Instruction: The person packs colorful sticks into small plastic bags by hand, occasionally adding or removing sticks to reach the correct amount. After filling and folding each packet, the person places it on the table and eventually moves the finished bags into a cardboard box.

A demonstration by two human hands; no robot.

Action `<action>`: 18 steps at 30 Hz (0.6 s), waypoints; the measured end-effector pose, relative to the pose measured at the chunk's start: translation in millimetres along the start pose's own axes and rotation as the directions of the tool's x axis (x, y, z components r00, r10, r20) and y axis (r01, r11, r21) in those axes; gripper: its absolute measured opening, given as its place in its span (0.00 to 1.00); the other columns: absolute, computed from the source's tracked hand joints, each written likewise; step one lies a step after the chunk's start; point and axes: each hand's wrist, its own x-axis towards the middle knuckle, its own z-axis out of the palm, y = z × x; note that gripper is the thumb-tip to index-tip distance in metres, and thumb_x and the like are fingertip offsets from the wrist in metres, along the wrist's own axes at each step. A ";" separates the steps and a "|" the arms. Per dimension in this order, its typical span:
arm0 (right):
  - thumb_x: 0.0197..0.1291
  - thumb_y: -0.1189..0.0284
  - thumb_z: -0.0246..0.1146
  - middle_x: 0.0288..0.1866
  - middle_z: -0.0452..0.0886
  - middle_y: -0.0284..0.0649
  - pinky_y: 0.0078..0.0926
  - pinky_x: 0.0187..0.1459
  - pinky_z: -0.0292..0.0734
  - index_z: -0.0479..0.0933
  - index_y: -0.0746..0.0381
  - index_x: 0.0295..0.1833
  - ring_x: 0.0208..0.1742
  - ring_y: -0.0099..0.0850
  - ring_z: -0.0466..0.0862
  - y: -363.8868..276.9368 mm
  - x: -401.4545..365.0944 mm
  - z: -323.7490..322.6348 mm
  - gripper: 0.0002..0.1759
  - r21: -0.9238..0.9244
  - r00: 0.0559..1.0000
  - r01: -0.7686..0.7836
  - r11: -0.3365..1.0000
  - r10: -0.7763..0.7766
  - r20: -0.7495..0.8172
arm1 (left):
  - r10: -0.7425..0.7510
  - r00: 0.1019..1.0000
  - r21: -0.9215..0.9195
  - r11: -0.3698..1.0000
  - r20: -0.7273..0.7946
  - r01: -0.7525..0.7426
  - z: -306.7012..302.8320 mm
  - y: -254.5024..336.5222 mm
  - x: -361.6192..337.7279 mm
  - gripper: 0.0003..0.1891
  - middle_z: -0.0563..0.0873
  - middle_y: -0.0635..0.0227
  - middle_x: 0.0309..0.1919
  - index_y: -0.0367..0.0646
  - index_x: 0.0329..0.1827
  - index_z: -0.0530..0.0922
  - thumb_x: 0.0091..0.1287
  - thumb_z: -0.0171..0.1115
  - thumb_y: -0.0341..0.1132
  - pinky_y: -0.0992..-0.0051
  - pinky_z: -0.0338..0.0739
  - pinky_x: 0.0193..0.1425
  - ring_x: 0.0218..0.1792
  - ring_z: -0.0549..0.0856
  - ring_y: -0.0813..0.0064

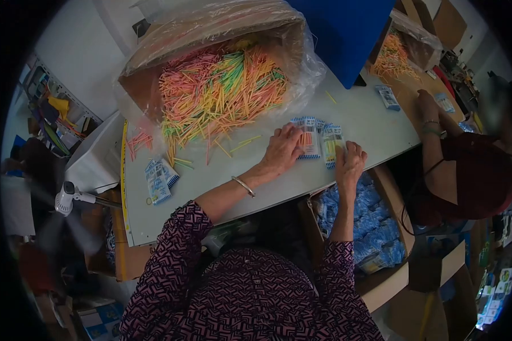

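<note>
Blue-and-white packets with clear windows lie together near the table's front edge, with thin coloured sticks showing inside. My left hand (pixel 283 149) is curled at the left side of one packet (pixel 309 138) with reddish sticks, fingers against it. At the right edge of another packet (pixel 332 143), showing yellow-green sticks, my right hand (pixel 351 161) has its fingers bent and closed on it. Part of a further packet shows between these two. Loose pink, yellow, orange and green sticks (pixel 222 85) fill the tipped, plastic-lined carton (pixel 139 85) behind my hands.
More packets (pixel 159 181) lie at the table's left end, and one packet (pixel 387 97) lies at the right. Below the table edge stands a carton (pixel 390 199) full of packets. A co-worker (pixel 466 170) sits at the right. A small fan (pixel 65 199) stands at left.
</note>
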 end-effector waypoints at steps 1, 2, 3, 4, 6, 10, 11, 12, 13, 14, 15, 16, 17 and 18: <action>0.53 0.74 0.61 0.40 0.79 0.49 0.36 0.50 0.65 0.75 0.68 0.44 0.43 0.45 0.75 -3.3 -0.7 1.4 0.13 -0.024 0.999 0.019 1.000 -0.020 -0.042 | -0.006 0.999 -0.085 0.996 0.053 0.011 3.7 -2.6 -1.6 0.31 0.71 0.54 0.55 0.43 0.57 0.68 0.48 0.71 0.31 0.60 0.72 0.54 0.51 0.73 0.50; 0.53 0.74 0.61 0.40 0.79 0.49 0.36 0.50 0.65 0.75 0.68 0.44 0.43 0.45 0.75 -4.7 -1.4 4.1 0.13 -0.019 0.999 0.021 1.000 -0.022 -0.035 | -0.015 0.998 -0.081 0.997 0.053 0.019 3.9 -4.1 -1.9 0.31 0.71 0.54 0.55 0.43 0.57 0.68 0.48 0.71 0.31 0.60 0.72 0.54 0.51 0.73 0.50; 0.53 0.74 0.62 0.41 0.78 0.51 0.39 0.49 0.66 0.75 0.69 0.45 0.43 0.47 0.74 -5.1 -0.4 6.7 0.14 -0.024 0.999 0.005 1.000 -0.006 -0.033 | -0.017 0.997 -0.123 0.992 0.077 0.026 4.7 -5.8 -0.2 0.30 0.71 0.54 0.55 0.43 0.57 0.68 0.49 0.71 0.31 0.60 0.71 0.55 0.51 0.73 0.50; 0.52 0.74 0.62 0.43 0.77 0.52 0.41 0.48 0.67 0.75 0.69 0.45 0.43 0.49 0.72 -5.2 1.4 8.1 0.15 -0.031 0.999 -0.012 0.999 0.011 -0.034 | -0.014 0.995 -0.167 0.985 0.101 0.031 5.4 -6.5 1.6 0.30 0.71 0.54 0.55 0.42 0.56 0.68 0.49 0.71 0.30 0.60 0.71 0.56 0.52 0.73 0.51; 0.52 0.74 0.62 0.42 0.77 0.52 0.41 0.48 0.67 0.75 0.69 0.46 0.43 0.49 0.72 -4.2 3.8 10.7 0.15 -0.043 0.999 -0.016 0.999 0.014 -0.045 | 0.061 0.998 -0.177 0.983 0.035 -0.054 7.6 -11.8 0.2 0.29 0.71 0.55 0.55 0.42 0.55 0.68 0.50 0.70 0.30 0.61 0.73 0.54 0.53 0.74 0.53; 0.51 0.74 0.62 0.41 0.76 0.53 0.40 0.47 0.67 0.74 0.69 0.44 0.43 0.48 0.73 -2.4 5.7 11.0 0.15 -0.040 0.999 -0.023 0.999 0.021 -0.040 | -0.029 0.999 -0.413 0.910 0.026 0.037 6.8 -21.4 5.6 0.27 0.73 0.54 0.52 0.41 0.54 0.68 0.52 0.69 0.28 0.66 0.78 0.46 0.48 0.79 0.60; 0.51 0.74 0.62 0.41 0.76 0.53 0.40 0.47 0.67 0.74 0.69 0.44 0.43 0.48 0.73 -3.8 6.2 11.4 0.15 -0.045 0.999 -0.024 0.999 0.022 -0.041 | -0.026 0.999 -0.417 0.908 0.027 0.035 5.4 -19.4 8.8 0.27 0.73 0.54 0.52 0.41 0.54 0.68 0.52 0.69 0.28 0.66 0.78 0.46 0.48 0.79 0.60; 0.51 0.74 0.62 0.40 0.77 0.52 0.40 0.47 0.67 0.74 0.69 0.43 0.42 0.48 0.73 -5.5 5.9 11.8 0.14 0.004 0.998 -0.067 0.998 0.067 -0.003 | -0.149 0.986 -0.395 0.903 0.078 0.168 4.9 -15.3 11.8 0.27 0.75 0.55 0.48 0.41 0.55 0.66 0.52 0.68 0.27 0.68 0.79 0.44 0.44 0.81 0.63; 0.51 0.75 0.62 0.39 0.77 0.52 0.39 0.48 0.66 0.73 0.69 0.42 0.41 0.47 0.74 -6.8 6.3 11.5 0.13 0.051 0.993 -0.110 0.993 0.109 0.036 | -0.269 0.955 -0.366 0.882 0.125 0.296 4.5 -10.4 14.5 0.28 0.77 0.56 0.45 0.41 0.56 0.65 0.53 0.68 0.26 0.70 0.80 0.41 0.40 0.82 0.65; 0.51 0.75 0.62 0.39 0.77 0.52 0.39 0.48 0.66 0.73 0.69 0.42 0.41 0.47 0.74 -5.9 7.0 12.0 0.13 0.046 0.994 -0.110 0.993 0.108 0.032 | -0.264 0.956 -0.370 0.882 0.124 0.292 7.9 -7.5 15.8 0.28 0.77 0.56 0.45 0.41 0.56 0.65 0.53 0.68 0.26 0.70 0.80 0.41 0.40 0.82 0.65; 0.51 0.74 0.62 0.37 0.77 0.51 0.38 0.46 0.67 0.73 0.68 0.42 0.40 0.46 0.75 -5.1 9.7 14.1 0.13 0.119 0.991 -0.124 0.985 0.117 0.068 | -0.271 0.945 -0.425 0.845 0.182 0.324 11.4 -5.3 18.5 0.29 0.78 0.57 0.43 0.41 0.57 0.63 0.53 0.67 0.26 0.70 0.79 0.42 0.39 0.83 0.66; 0.52 0.74 0.62 0.36 0.77 0.50 0.38 0.45 0.68 0.73 0.68 0.42 0.39 0.45 0.75 -4.3 11.4 15.5 0.12 0.191 0.987 -0.141 0.972 0.122 0.105 | -0.274 0.931 -0.475 0.804 0.240 0.358 14.3 -3.2 20.1 0.30 0.79 0.58 0.40 0.41 0.58 0.62 0.53 0.67 0.26 0.71 0.79 0.43 0.37 0.83 0.67; 0.52 0.74 0.62 0.36 0.77 0.50 0.38 0.45 0.68 0.73 0.68 0.42 0.39 0.45 0.75 -9.1 15.2 11.1 0.12 0.187 0.987 -0.140 0.972 0.123 0.101 | -0.268 0.933 -0.478 0.804 0.240 0.354 15.0 0.4 22.0 0.30 0.79 0.58 0.40 0.41 0.58 0.62 0.53 0.67 0.26 0.71 0.79 0.43 0.37 0.83 0.67; 0.53 0.72 0.63 0.35 0.78 0.50 0.36 0.43 0.70 0.73 0.68 0.42 0.38 0.44 0.77 -13.5 18.6 4.7 0.13 0.305 0.966 -0.242 0.921 0.199 0.166 | -0.287 0.927 -0.461 0.807 0.241 0.370 16.3 4.3 23.2 0.31 0.80 0.59 0.41 0.41 0.59 0.61 0.54 0.67 0.26 0.71 0.79 0.43 0.38 0.83 0.68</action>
